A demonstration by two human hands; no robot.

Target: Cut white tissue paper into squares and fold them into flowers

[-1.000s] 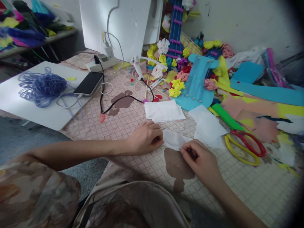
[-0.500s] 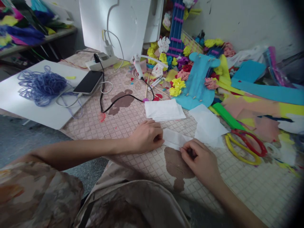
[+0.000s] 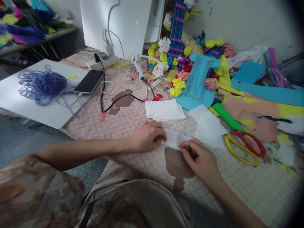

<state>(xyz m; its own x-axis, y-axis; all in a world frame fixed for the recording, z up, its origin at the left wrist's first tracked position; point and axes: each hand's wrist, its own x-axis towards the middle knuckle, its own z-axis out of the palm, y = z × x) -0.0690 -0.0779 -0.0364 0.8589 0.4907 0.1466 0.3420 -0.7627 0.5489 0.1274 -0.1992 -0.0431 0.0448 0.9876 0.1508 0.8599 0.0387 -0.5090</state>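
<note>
A narrow strip of white paper [image 3: 174,138] lies on the table between my two hands. My left hand [image 3: 149,136] is closed over its left end, knuckles up, the fingertips partly hidden. At the strip's lower right edge, my right hand [image 3: 199,158] pinches the paper between thumb and forefinger. Just beyond, a folded stack of white paper [image 3: 165,110] rests flat. Another loose white sheet [image 3: 207,126] lies to the right, close to the scissors [image 3: 244,147] with red and yellow handles.
A glue gun [image 3: 137,66] stands behind, its black cord looping over the table. A phone [image 3: 89,82] and blue yarn [image 3: 42,84] lie on a white board at left. A blue paper shape [image 3: 196,84], a green bar [image 3: 228,117] and paper scraps crowd the right.
My left fingers have shifted slightly right along the paper strip, and my right fingertips have moved slightly left. The other things stay where they were.
</note>
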